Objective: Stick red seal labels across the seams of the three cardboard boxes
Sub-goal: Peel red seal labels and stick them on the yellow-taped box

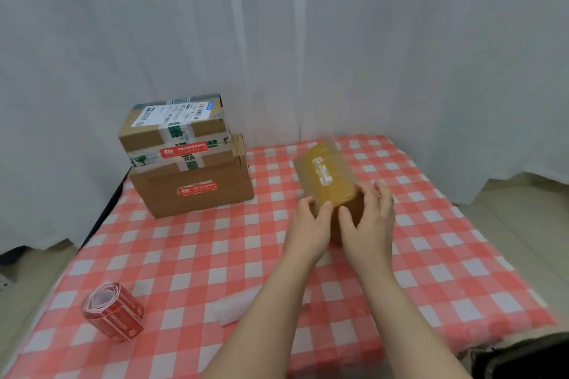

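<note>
Setting: improvised indoor packing spot, home-like room: bench (184,255) under a red-and-white checked cloth (431,255), white curtain (369,39) hung all round as backdrop, beige floor (508,224), stacked taped parcels (154,193).

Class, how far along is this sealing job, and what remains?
Done: the upper box and lower box are already red-sealed. In hand: left hand and right hand hold the third box, no red seal showing. Left: seal it from the label roll.

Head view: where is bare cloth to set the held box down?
Bare cloth right of the held box and right hand, and between the label roll and stacked boxes. Crowded: far left corner, near middle by the white scrap.
</note>
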